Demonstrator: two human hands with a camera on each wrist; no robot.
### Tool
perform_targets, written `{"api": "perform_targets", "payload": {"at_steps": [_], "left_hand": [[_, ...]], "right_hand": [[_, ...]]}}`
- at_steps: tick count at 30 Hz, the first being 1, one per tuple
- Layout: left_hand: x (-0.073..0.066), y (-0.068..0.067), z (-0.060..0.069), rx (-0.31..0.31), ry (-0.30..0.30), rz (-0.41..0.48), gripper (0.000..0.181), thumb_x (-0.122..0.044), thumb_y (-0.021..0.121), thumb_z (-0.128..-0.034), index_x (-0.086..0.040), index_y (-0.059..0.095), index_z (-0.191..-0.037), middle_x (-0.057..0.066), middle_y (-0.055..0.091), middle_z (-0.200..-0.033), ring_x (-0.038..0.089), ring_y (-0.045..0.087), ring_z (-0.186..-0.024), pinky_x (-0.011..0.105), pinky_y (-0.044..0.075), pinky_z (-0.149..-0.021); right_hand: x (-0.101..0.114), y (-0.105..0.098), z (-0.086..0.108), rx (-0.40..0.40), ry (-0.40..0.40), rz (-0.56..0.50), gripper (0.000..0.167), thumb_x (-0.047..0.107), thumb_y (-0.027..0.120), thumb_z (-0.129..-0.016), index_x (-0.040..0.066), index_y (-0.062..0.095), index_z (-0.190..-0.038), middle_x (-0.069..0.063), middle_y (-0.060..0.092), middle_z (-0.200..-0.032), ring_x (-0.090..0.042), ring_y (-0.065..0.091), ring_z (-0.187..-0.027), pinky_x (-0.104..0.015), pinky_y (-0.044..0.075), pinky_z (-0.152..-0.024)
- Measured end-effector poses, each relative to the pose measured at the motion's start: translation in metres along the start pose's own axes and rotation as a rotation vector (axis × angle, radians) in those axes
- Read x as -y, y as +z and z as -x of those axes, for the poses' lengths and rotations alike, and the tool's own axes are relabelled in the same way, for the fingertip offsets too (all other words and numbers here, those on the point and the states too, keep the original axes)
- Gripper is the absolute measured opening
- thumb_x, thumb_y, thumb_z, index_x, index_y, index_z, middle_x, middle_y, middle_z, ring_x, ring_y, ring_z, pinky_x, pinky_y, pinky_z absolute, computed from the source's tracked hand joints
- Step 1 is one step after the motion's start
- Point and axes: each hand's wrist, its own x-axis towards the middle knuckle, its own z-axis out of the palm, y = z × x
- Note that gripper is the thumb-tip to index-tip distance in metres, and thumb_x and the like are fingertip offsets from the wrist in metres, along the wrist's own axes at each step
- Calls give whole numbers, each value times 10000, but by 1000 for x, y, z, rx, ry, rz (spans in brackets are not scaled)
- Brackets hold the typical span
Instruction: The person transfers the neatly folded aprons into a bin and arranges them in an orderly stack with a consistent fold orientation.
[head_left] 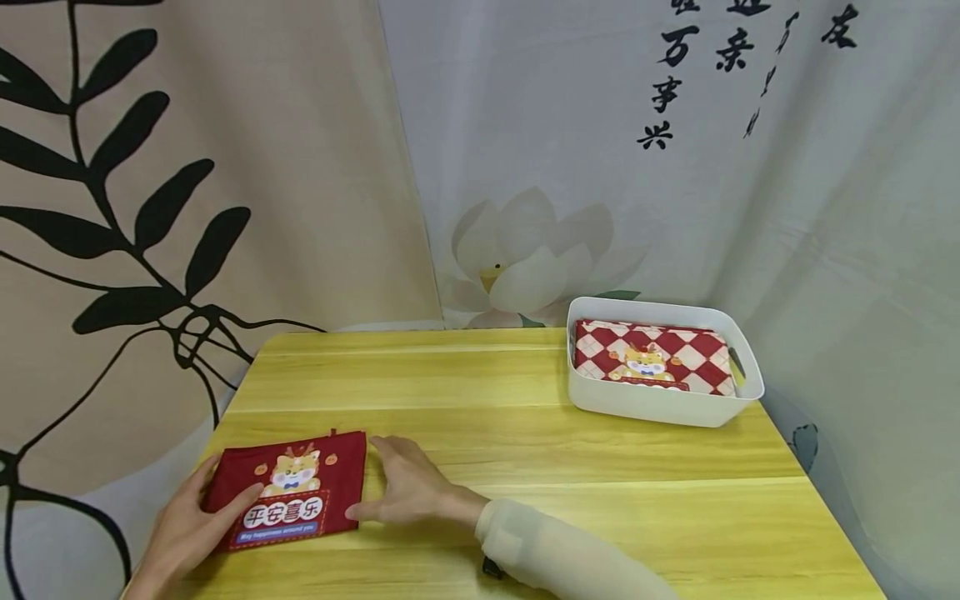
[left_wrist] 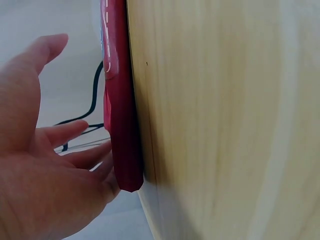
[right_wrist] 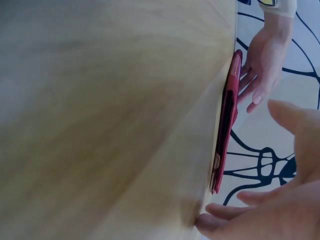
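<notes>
A flat dark-red fabric pouch (head_left: 345,467), printed with a cartoon animal with antlers and white lettering, lies at the table's front left. My left hand (head_left: 183,521) is at its left edge; in the left wrist view the fingers touch the side of the pouch (left_wrist: 125,125) while the thumb stays raised off it. At the right edge is my right hand (head_left: 416,483), thumb and fingers spread apart. The right wrist view shows this right hand (right_wrist: 280,200) with fingertips at the tabletop, a small gap from the pouch (right_wrist: 230,105).
A white plastic basket (head_left: 652,408) stands at the table's back right, holding red-and-cream checked pouches (head_left: 600,350) with a similar cartoon. Behind the wooden table (head_left: 450,375) hang printed curtains (head_left: 322,167). A small black object (head_left: 492,568) shows beneath the right sleeve.
</notes>
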Motion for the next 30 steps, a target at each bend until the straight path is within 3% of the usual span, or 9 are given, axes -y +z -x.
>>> {"api": "perform_targets", "payload": {"at_steps": [7,11,22,30], "left_hand": [[-3,6,4,-17,-5,-16,1314,-712,759,-987,75,57,-1770,444,332,-1686,623,462,-1463,771,460,-1226],[-6,8,6,11,13,-7,1336,-714,771,-976,75,43,-1771,430,323,-1696,614,458,-1471,772,451,-1234],[-17,12,9,75,42,39,1391,-753,795,-939,72,51,-1776,407,296,-1758,593,442,-1532,755,443,-1264],[-21,17,8,74,50,72,1401,-623,933,-877,39,96,-1787,405,348,-1722,582,454,-1489,762,449,-1235]], "right_hand": [[3,3,-1,-21,2,109,1103,633,880,-913,119,382,-1752,-90,503,-1760,-271,454,-1660,-440,419,-1371],[3,3,-2,-35,-4,133,1075,616,872,-927,94,397,-1738,-76,553,-1715,-257,483,-1628,-417,417,-1368],[2,4,-4,-89,-4,174,951,558,899,-927,94,501,-1655,-80,641,-1603,-267,556,-1515,-421,473,-1288],[2,2,-6,-97,10,211,940,476,944,-911,90,514,-1651,-110,614,-1626,-251,579,-1398,-355,505,-1226]]}}
